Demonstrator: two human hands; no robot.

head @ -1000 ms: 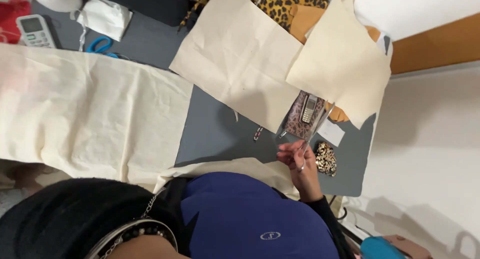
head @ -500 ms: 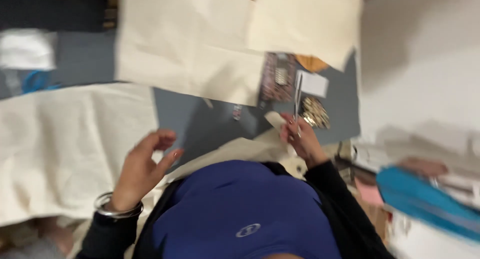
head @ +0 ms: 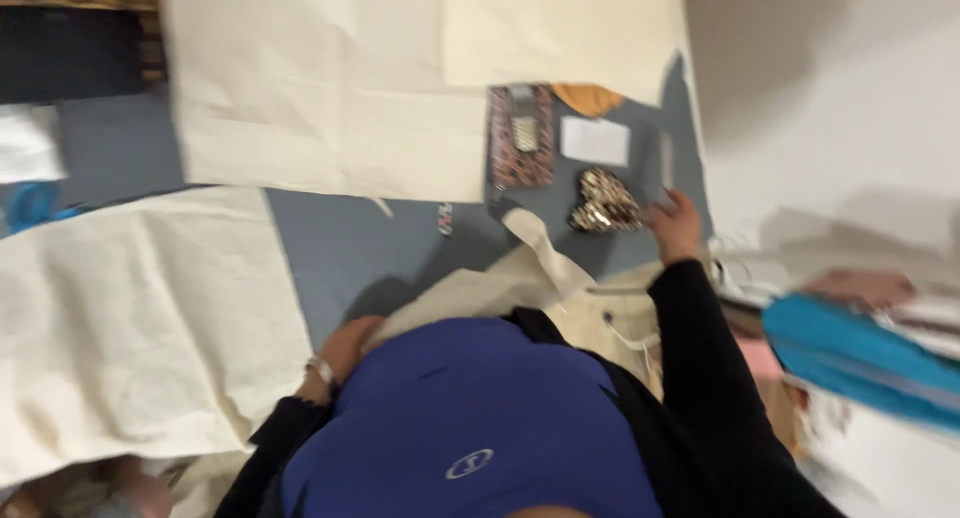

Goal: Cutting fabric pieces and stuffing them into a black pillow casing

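— What has changed since half a second ago?

— The right hand [head: 676, 225] has moved off the folded cream fabric [head: 500, 288] at the person's front and now sits out at the right edge of the grey bench [head: 370, 248], just beside the leopard-print heart piece [head: 604, 202]. A narrow pale strip [head: 666, 160] stands just above the fingers; whether they touch it is lost in the blur. The left hand [head: 345, 353] was raised with fingers spread; it has dropped low against the blue shirt, at the edge of that folded fabric, with a bracelet at the wrist.

— And the grip of each?

— I cannot tell for either. The right one is smeared by motion, and the left is mostly hidden behind the body and the fabric.

— What lies around them?

— A patterned rectangular pouch [head: 521, 136] is just left of a small white card [head: 594, 141], both above the heart piece. An orange scrap [head: 590, 99] peeks out under the upper cream panels: a large cream panel [head: 320, 88] and a smaller one [head: 560, 28] overlapping its right side. A long cream cloth [head: 130, 328] covers the bench's left part. A small dark item [head: 445, 218] lies on the bare grey between them.

— Anything in the way?

— A loose flap of the folded fabric rises between the body and the heart piece. To the right, off the bench, a turquoise object [head: 860, 353] sits among blurred clutter.
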